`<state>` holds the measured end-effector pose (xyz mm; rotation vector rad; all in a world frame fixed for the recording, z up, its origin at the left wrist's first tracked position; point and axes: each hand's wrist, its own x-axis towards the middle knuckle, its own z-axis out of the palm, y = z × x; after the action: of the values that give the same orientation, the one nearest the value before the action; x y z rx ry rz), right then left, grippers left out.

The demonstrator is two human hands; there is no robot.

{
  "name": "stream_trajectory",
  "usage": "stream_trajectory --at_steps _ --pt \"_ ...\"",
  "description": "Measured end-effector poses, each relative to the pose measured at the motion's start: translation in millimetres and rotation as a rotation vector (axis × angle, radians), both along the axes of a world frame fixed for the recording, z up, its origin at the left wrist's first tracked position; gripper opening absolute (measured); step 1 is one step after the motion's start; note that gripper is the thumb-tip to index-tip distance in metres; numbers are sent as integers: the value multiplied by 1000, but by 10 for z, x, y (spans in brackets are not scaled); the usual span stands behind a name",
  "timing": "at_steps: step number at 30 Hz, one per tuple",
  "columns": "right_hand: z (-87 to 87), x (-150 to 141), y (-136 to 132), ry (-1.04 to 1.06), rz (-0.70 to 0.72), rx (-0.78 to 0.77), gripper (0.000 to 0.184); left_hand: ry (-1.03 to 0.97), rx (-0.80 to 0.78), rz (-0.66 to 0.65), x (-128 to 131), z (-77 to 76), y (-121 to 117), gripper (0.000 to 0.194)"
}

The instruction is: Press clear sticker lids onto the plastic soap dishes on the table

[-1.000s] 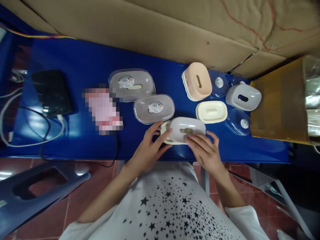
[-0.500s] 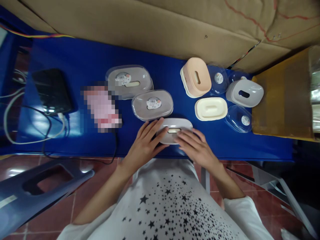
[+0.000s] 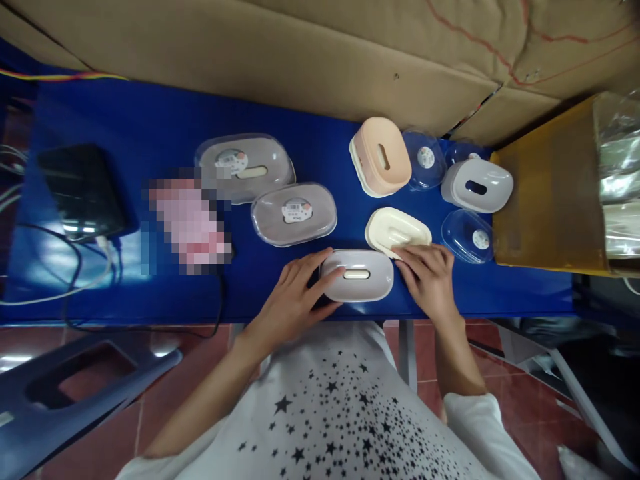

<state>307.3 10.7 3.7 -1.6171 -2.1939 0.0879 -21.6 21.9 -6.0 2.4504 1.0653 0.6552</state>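
Note:
My left hand point(image 3: 299, 288) holds the left end of a grey oval box point(image 3: 376, 285), its fingers along the side and edge. The box lies near the table's front edge, and a cream strip shows through the slot in its top. My right hand point(image 3: 427, 277) has closed its fingers on the near right edge of a cream oval base point(image 3: 393, 225) with a raised middle. This base lies at an angle just behind the box; its near edge is partly hidden by my fingers. Two grey oval boxes under clear labelled covers, one nearer point(image 3: 270, 217) and one farther point(image 3: 270, 153), stand to the left.
Back right, a peach slotted box point(image 3: 397, 167) and a light grey slotted box point(image 3: 495, 180) stand among clear lids point(image 3: 457, 233). A cardboard carton point(image 3: 545, 193) bounds the right side. Leftward lie a blurred-out pink item point(image 3: 187, 217) and a black device point(image 3: 83, 190) with cables.
My right hand has left the grey box and moved right onto the cream base. The base has turned and shifted slightly left and nearer. My left hand stays at the box.

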Motion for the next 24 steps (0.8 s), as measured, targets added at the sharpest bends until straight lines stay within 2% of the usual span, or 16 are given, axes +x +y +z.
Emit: stream_trajectory --at_steps 3,8,11,14,18,24 --pt "86 -72 308 22 -6 10 31 8 24 -33 -10 21 -6 48" --pt "90 -321 1223 -13 -16 -29 58 -7 8 19 -115 67 -71 50" --pt "65 -394 1520 -39 17 -68 53 -38 -12 69 -178 64 -129 52" --pt "117 -206 1412 -49 40 -66 54 -66 -28 115 -208 35 -165 52" --pt "236 143 1067 -29 -65 -65 58 -93 -57 115 -181 7 -113 53" --pt "351 164 1023 -63 -17 -101 51 -90 -54 38 -82 0 58 65"
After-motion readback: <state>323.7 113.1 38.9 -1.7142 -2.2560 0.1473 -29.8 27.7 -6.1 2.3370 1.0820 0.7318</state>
